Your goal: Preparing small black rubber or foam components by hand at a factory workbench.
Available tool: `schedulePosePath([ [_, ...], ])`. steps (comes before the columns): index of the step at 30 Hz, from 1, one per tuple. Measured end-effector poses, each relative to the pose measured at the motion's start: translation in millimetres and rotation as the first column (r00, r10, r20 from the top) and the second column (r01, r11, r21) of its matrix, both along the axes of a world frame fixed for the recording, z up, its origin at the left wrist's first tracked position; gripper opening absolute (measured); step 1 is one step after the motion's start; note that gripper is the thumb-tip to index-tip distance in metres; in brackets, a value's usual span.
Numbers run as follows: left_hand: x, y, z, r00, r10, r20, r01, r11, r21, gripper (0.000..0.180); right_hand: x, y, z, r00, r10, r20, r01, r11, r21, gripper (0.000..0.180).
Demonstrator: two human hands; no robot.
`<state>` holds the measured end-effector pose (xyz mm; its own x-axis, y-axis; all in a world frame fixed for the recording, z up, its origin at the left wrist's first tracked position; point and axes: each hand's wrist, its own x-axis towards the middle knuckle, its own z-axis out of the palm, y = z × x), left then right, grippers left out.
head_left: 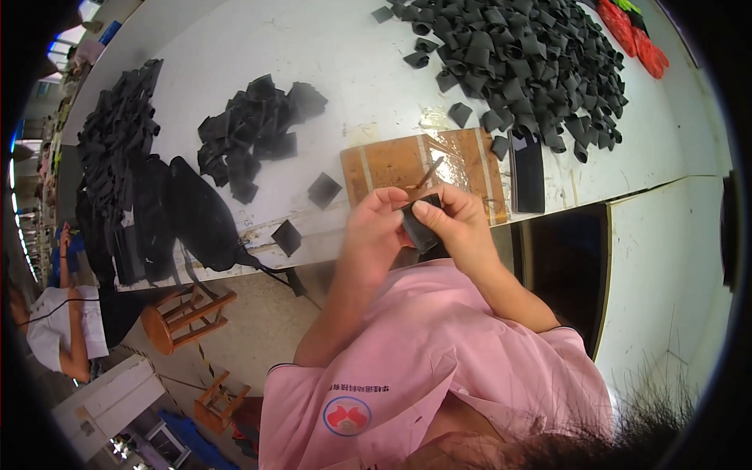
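Close to my chest, over the table's front edge, both hands are closed on a small black fabric piece (424,229). My left hand (379,218) grips its left side, with the fingers curled. The thumb of my right hand (457,219) presses on its upper face, and the fingers behind are partly hidden. A thin brown stick-like thing (430,171) slants up just beyond my fingers; whether a hand holds it I cannot tell. Beneath it lies a wooden board (376,166) with strips of tape and a shiny patch. Two flat black squares, a farther one (324,190) and a nearer one (287,237), lie left of my hands.
A big heap of folded black pieces (525,63) covers the far right of the white table (329,47). A dark flat rectangular thing (527,172) lies beside the board. Leftward are flat black pieces (254,129), another black pile (117,141) and wooden stools (188,319). Another person (66,325) is at far left.
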<state>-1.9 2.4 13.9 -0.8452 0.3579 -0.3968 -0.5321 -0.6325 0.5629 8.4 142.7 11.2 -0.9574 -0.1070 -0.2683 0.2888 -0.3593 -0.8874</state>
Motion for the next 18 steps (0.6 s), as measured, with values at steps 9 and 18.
schedulePosePath([
  [9,4.2,4.6,-14.5,0.993,-0.089,-0.075,0.093,0.995,0.042,0.011,-2.1,17.4,1.3,0.970,0.078,0.229,0.015,0.925,-0.381,0.014],
  [18,10.6,22.5,-12.8,0.937,-0.005,-0.349,-0.201,0.811,-0.550,0.001,3.2,14.2,4.2,0.895,0.036,-0.444,0.239,0.802,0.547,0.015],
])
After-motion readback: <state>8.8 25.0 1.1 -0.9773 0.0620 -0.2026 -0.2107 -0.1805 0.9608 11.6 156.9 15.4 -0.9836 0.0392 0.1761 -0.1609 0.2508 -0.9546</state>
